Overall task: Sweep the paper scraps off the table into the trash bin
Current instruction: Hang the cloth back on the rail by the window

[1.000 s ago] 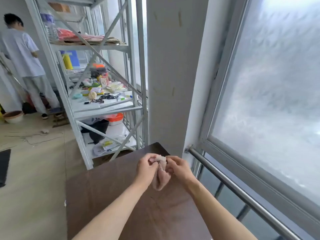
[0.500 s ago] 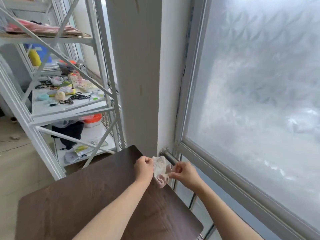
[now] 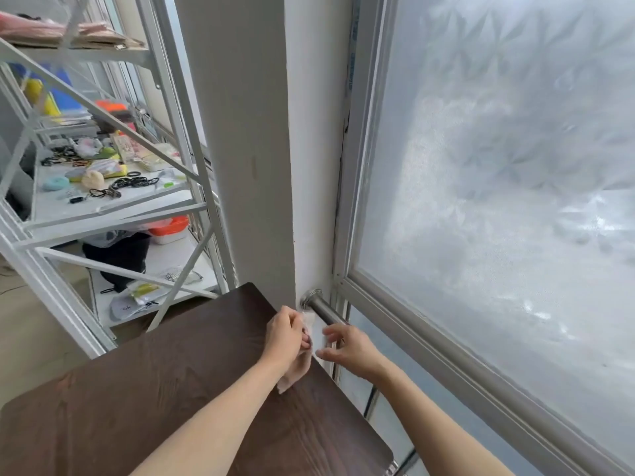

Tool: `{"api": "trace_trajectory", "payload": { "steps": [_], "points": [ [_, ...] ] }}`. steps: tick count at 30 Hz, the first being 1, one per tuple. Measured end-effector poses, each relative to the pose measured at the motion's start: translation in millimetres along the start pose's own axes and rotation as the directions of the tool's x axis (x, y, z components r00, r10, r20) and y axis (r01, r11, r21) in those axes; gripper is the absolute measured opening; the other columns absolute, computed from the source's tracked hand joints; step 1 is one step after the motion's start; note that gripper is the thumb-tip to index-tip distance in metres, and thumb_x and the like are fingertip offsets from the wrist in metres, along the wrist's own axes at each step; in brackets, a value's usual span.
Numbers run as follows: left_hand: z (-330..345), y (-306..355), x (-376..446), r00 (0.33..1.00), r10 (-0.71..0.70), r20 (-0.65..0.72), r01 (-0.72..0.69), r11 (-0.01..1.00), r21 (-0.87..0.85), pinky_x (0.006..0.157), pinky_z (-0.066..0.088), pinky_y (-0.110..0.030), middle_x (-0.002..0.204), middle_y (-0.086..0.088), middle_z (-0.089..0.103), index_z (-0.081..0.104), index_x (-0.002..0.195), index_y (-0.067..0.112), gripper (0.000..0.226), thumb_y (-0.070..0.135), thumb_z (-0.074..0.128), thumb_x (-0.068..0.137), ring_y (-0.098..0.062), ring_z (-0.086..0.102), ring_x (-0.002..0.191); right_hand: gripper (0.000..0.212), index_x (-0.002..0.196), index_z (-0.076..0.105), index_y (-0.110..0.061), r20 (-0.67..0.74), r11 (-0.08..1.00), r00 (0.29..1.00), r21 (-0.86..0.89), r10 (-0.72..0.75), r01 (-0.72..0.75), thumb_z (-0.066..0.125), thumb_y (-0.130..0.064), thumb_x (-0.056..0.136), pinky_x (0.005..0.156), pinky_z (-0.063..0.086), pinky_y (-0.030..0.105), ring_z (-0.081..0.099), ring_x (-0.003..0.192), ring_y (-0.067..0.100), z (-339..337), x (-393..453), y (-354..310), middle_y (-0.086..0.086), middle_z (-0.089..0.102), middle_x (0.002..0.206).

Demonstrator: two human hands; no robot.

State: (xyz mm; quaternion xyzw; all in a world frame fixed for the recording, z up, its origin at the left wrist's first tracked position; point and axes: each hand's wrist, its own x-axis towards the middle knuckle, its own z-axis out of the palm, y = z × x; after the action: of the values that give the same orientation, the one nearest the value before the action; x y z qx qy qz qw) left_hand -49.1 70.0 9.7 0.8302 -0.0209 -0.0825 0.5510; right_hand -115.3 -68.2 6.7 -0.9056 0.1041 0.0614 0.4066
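Note:
A dark brown wooden table (image 3: 165, 400) fills the lower left. My left hand (image 3: 285, 338) hovers over its far right edge, fingers closed around a crumpled pale pink cloth (image 3: 297, 371) that hangs down below the fist. My right hand (image 3: 350, 348) is just right of it, past the table edge, fingers spread and holding nothing. No paper scraps and no trash bin are visible.
A steel handrail (image 3: 321, 309) runs from the white pillar (image 3: 247, 149) along the frosted window (image 3: 498, 183) on the right. A white metal shelf rack (image 3: 103, 201) with several small items stands at the left, behind the table. Wood floor (image 3: 31, 331) lies at the far left.
The view has turned right, toward the window. My right hand has let go of the cloth and opened; my left hand keeps hold of it near the table's far right edge.

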Motion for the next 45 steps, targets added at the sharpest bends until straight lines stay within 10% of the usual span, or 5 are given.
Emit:
{"api": "trace_trajectory", "payload": {
  "steps": [8,24,29,35,45],
  "points": [
    [-6.2,-5.3,15.4,0.995,0.091,0.031,-0.092,0.995,0.034,0.057,0.058,-0.038,0.082,-0.007,0.065,0.056,0.087,0.015,0.008,0.022,0.055,0.092,-0.02,0.063,0.063,0.029,0.062,0.05,-0.024,-0.16,0.995,0.985,0.066,-0.062,0.073,0.061,-0.028,0.088,0.052,0.035,0.018,0.044,0.054,0.002,15.6,12.7,-13.7,-0.011,0.05,0.058],
    [21.1,22.7,49.4,0.995,0.102,0.004,-0.102,0.993,0.062,0.059,0.06,-0.034,0.066,-0.003,0.066,0.062,0.089,0.01,0.006,0.016,0.059,0.09,-0.02,0.066,0.053,0.028,0.068,0.051,-0.01,-0.497,0.864,0.811,0.504,0.309,-0.021,0.066,-0.028,0.085,0.05,0.04,0.019,0.048,0.057,0.015,-2.3,-2.5,10.9,0.002,0.052,0.062],
    [58.9,19.0,65.9,0.984,0.035,0.176,-0.07,0.979,0.193,0.097,0.05,-0.045,0.118,-0.011,0.061,0.047,0.129,0.008,0.045,0.015,0.062,0.086,-0.028,0.062,0.109,0.026,0.095,0.055,-0.004,-0.355,0.551,0.733,0.834,0.58,-0.032,0.067,-0.025,0.085,0.061,0.063,0.041,0.073,0.06,0.026,2.1,11.2,14.5,0.017,0.071,0.072],
    [67.6,-5.6,58.2,0.844,0.293,0.449,-0.494,0.75,0.44,0.111,0.037,-0.036,0.149,-0.005,0.035,0.059,0.118,0.007,0.032,-0.001,0.046,0.09,-0.024,0.044,0.132,0.009,0.098,0.062,-0.017,-0.545,0.997,0.836,0.065,0.064,-0.035,0.057,-0.021,0.092,0.072,0.048,0.025,0.06,0.091,0.016,6.1,2.1,29.8,-0.003,0.062,0.102],
    [61.0,-17.1,58.9,0.768,0.332,0.548,-0.639,0.463,0.615,0.116,0.026,-0.04,0.149,-0.004,0.037,0.035,0.144,0.017,0.049,0.009,0.039,0.096,-0.027,0.034,0.136,0.022,0.111,0.055,-0.014,-0.336,0.897,0.942,-0.416,0.0,-0.148,0.041,-0.02,0.095,0.094,0.039,0.042,0.059,0.104,0.028,8.1,18.1,47.0,0.005,0.059,0.115]
  ]
}}
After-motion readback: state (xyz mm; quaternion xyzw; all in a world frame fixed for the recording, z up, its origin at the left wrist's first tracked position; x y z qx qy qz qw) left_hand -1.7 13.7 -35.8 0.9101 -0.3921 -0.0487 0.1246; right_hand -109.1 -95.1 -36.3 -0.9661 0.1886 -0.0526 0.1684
